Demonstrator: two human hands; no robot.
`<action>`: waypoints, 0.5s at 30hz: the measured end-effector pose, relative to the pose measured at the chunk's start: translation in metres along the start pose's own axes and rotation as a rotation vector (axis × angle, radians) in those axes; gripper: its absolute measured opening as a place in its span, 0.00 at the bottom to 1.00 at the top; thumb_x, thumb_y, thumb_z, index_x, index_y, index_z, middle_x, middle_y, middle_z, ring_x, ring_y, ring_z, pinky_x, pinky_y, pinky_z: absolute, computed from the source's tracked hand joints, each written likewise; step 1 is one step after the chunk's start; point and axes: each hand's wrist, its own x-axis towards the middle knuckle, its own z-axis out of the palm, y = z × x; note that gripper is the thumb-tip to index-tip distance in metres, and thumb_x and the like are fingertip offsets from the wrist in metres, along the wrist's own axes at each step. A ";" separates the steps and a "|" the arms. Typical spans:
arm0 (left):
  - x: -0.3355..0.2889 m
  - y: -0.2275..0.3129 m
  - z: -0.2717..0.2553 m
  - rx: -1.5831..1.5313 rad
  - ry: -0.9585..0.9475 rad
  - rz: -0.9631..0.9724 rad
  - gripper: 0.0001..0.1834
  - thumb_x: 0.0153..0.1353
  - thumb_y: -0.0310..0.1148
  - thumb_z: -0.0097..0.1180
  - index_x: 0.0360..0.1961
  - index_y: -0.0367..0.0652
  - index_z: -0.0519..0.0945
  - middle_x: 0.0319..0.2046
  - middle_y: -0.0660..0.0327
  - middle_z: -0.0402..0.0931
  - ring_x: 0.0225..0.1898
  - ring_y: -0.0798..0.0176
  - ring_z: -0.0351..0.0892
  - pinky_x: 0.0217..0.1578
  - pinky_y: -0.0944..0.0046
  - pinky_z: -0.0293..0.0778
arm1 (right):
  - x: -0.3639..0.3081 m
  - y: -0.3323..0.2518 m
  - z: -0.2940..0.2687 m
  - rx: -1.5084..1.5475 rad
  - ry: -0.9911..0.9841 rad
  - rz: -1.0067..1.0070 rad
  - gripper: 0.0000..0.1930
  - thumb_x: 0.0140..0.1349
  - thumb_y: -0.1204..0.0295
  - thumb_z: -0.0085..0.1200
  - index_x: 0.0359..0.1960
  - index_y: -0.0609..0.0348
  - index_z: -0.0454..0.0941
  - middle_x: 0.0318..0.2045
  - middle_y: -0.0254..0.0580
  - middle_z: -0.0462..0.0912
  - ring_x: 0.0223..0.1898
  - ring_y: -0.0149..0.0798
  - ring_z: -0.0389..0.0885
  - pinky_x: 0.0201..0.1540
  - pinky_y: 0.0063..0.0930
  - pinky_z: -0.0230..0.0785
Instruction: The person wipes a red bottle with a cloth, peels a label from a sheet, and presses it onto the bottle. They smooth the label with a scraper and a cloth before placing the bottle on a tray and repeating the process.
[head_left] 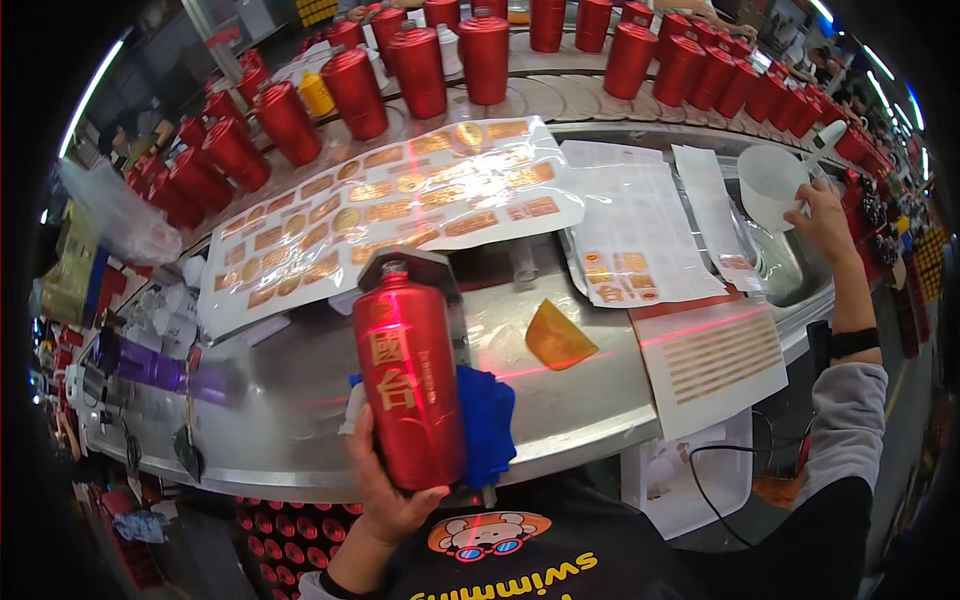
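Upright in front of me stands a red metallic bottle (405,365) with gold characters on its front, its narrow neck at the top. My left hand (385,490) is closed around its lower part, thumb across the base. Behind the bottle are a blue cloth (487,425) and a dark angular holder (435,268), both partly hidden. At the far right, my right hand (828,222) is curled against the side of a white plastic jug (770,188). A pale handle-like piece (823,143) rises beside the jug, above the fingers. Red laser lines cross the bottle and the bench.
Gold label sheets (390,205) cover the back of the metal bench (300,410). White sheets (640,225), a striped sheet (715,360) and an orange scraper-like piece (558,337) lie to the right. Behind runs a curved conveyor (545,92) of red bottles. A purple cylinder (148,364) sits left.
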 end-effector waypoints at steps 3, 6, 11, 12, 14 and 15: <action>0.001 -0.003 0.000 0.023 0.014 0.043 0.60 0.50 0.62 0.65 0.68 0.27 0.51 0.61 0.39 0.57 0.62 0.42 0.63 0.62 0.49 0.59 | 0.012 -0.047 -0.025 0.087 0.034 -0.076 0.18 0.44 0.67 0.68 0.36 0.60 0.78 0.37 0.46 0.75 0.47 0.51 0.71 0.51 0.42 0.64; 0.004 -0.003 0.001 0.051 -0.003 0.113 0.58 0.51 0.59 0.66 0.68 0.27 0.51 0.60 0.39 0.60 0.59 0.40 0.64 0.60 0.48 0.60 | 0.025 -0.096 -0.041 0.138 0.069 -0.317 0.17 0.46 0.68 0.67 0.34 0.61 0.75 0.38 0.46 0.73 0.47 0.50 0.70 0.51 0.42 0.64; 0.005 0.000 -0.005 0.107 0.004 0.169 0.57 0.51 0.55 0.67 0.68 0.28 0.51 0.61 0.38 0.59 0.61 0.38 0.62 0.62 0.47 0.58 | 0.049 -0.194 -0.048 0.180 0.023 -0.453 0.17 0.46 0.65 0.69 0.34 0.58 0.76 0.38 0.43 0.73 0.48 0.50 0.69 0.52 0.41 0.64; 0.004 -0.002 -0.007 0.109 -0.004 0.172 0.56 0.51 0.53 0.68 0.68 0.29 0.51 0.63 0.38 0.58 0.62 0.37 0.62 0.62 0.47 0.57 | 0.052 -0.213 -0.052 0.195 -0.001 -0.488 0.17 0.45 0.65 0.69 0.34 0.57 0.76 0.38 0.42 0.73 0.49 0.50 0.69 0.52 0.41 0.64; 0.001 -0.006 -0.008 0.091 -0.031 0.164 0.53 0.52 0.47 0.68 0.68 0.29 0.51 0.65 0.36 0.55 0.64 0.36 0.60 0.63 0.46 0.56 | 0.057 -0.241 -0.056 0.133 -0.013 -0.515 0.18 0.45 0.64 0.70 0.34 0.57 0.77 0.39 0.42 0.73 0.50 0.49 0.69 0.51 0.41 0.66; 0.001 -0.007 -0.009 0.079 -0.033 0.170 0.53 0.52 0.47 0.68 0.68 0.29 0.51 0.65 0.36 0.55 0.64 0.36 0.60 0.63 0.46 0.56 | 0.057 -0.253 -0.058 0.083 -0.027 -0.545 0.18 0.45 0.63 0.70 0.34 0.56 0.77 0.40 0.41 0.74 0.51 0.49 0.69 0.50 0.41 0.67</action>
